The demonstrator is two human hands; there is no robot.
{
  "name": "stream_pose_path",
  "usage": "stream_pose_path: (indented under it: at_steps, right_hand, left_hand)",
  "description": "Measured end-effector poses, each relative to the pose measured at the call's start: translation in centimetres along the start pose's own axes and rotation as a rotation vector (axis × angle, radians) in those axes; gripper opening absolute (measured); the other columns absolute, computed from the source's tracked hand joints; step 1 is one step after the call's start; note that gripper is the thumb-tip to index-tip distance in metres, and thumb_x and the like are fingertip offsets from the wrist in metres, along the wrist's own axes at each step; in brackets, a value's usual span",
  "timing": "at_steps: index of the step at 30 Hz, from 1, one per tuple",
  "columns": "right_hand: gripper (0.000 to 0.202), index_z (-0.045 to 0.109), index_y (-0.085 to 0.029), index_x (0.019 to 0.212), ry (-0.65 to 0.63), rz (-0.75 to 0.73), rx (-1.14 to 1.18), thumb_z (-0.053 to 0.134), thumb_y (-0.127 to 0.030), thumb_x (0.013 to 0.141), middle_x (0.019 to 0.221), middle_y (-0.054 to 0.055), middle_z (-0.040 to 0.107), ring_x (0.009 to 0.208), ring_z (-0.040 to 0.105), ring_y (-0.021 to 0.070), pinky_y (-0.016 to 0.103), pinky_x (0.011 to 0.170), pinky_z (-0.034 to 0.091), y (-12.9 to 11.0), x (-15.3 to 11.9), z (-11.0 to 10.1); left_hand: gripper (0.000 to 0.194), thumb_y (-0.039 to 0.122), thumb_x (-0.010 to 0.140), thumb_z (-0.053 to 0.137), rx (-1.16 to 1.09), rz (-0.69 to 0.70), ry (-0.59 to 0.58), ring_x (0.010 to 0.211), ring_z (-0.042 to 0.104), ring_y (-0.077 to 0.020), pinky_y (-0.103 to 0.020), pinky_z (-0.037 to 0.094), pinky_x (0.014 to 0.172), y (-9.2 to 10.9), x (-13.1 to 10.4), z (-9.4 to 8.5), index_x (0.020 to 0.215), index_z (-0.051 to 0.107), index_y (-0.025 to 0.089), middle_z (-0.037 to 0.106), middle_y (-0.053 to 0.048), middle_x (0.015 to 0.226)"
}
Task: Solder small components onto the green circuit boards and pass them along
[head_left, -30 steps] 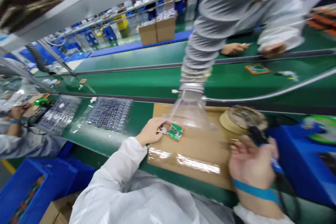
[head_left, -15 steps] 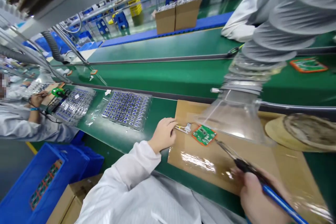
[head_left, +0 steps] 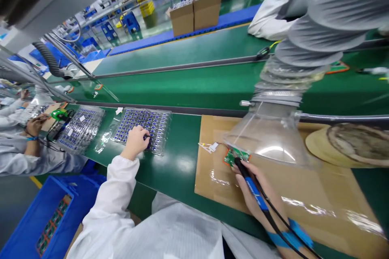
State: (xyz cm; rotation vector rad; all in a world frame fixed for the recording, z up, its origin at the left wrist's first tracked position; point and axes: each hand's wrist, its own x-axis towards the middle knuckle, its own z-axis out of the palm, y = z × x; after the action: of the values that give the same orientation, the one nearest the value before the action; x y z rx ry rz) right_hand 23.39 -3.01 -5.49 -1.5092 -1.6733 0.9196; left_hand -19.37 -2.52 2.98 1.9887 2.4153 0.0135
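- Centre left of the frame, my left hand (head_left: pixel 135 142) is over a clear tray of small blue-and-silver parts (head_left: pixel 159 123), fingers curled together; something dark shows at the fingertips, but I can't tell whether it is gripped.
- Right of centre, I have my right hand (head_left: pixel 270 188) closed around a blue-and-black tool (head_left: pixel 254 191), its dark front end over the green circuit board (head_left: pixel 230 158).
- That orange-edged board lies just right of the frame's middle, on a brown sheet (head_left: pixel 316 188); the tool and fingers cover part of it.
- Just left of the board I see a small white piece (head_left: pixel 213 147), also on the sheet.
- A clear extraction hood (head_left: pixel 264 133) hangs just above and right of the board.
- Toward the right edge, I make out a round tan object (head_left: pixel 319 145) near the hood.
- At lower left, my view takes in a blue bin (head_left: pixel 27 214) with green boards (head_left: pixel 51 226) inside.
- At far left, a co-worker's hand (head_left: pixel 34 125) is beside another tray (head_left: pixel 80 131).
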Motion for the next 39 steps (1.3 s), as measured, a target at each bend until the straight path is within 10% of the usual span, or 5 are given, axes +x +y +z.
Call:
stream_pose_path:
  at_steps: [16, 21, 27, 33, 39]
  right_hand:
    - [0.039, 0.061, -0.027, 0.134, -0.062, -0.202, -0.056, 0.060, -0.039, 0.097, 0.112, 0.008, 0.079, 0.116, 0.072, 0.0286, 0.047, 0.098, 0.062, 0.8, 0.9, -3.3]
    - [0.040, 0.064, -0.027, 0.132, -0.025, -0.232, -0.033, 0.065, -0.039, 0.094, 0.125, 0.012, 0.074, 0.120, 0.070, 0.0302, 0.049, 0.101, 0.060, 1.7, 0.7, -4.5]
    - [0.031, 0.056, -0.028, 0.132, 0.071, -0.103, 0.289, 0.057, -0.036, 0.103, 0.106, 0.006, 0.080, 0.101, 0.078, 0.0220, 0.043, 0.096, 0.062, -0.1, 0.2, -3.1]
    - [0.031, 0.061, -0.027, 0.128, 0.014, -0.042, 0.199, 0.063, -0.037, 0.099, 0.114, 0.008, 0.079, 0.105, 0.077, 0.0247, 0.044, 0.097, 0.061, -0.6, 0.4, -2.7]
    - [0.034, 0.061, -0.028, 0.123, 0.080, 0.025, 0.508, 0.073, -0.032, 0.091, 0.103, 0.004, 0.079, 0.093, 0.077, 0.0187, 0.036, 0.088, 0.064, -1.6, 0.3, -2.3]
  left_hand:
    - [0.019, 0.034, 0.085, 0.057, -0.069, 0.117, -0.079, 0.085, 0.065, -0.0304, -0.043, 0.048, 0.083, -0.5, 1.2, -2.7, 0.076, 0.068, 0.021, 0.075, -0.009, 0.086]
    - [0.015, 0.037, 0.081, 0.075, -0.795, -0.063, 0.166, 0.069, 0.063, -0.0185, -0.030, 0.049, 0.067, 7.0, -1.8, -1.9, 0.082, 0.071, 0.022, 0.071, -0.002, 0.077]
    - [0.033, 0.043, 0.072, 0.086, -1.840, -0.101, -0.091, 0.078, 0.070, -0.0169, -0.030, 0.057, 0.075, 21.7, -2.7, 3.4, 0.066, 0.065, 0.018, 0.073, -0.004, 0.080]
    - [0.033, 0.046, 0.073, 0.086, -1.505, 0.046, -0.619, 0.059, 0.064, -0.0146, -0.027, 0.053, 0.061, 25.8, -2.1, 4.0, 0.072, 0.072, 0.016, 0.073, -0.005, 0.067]
    - [0.023, 0.039, 0.078, 0.079, -1.297, 0.160, -0.625, 0.054, 0.054, -0.0106, -0.023, 0.042, 0.053, 26.0, -2.6, 3.6, 0.072, 0.077, 0.016, 0.070, -0.002, 0.063]
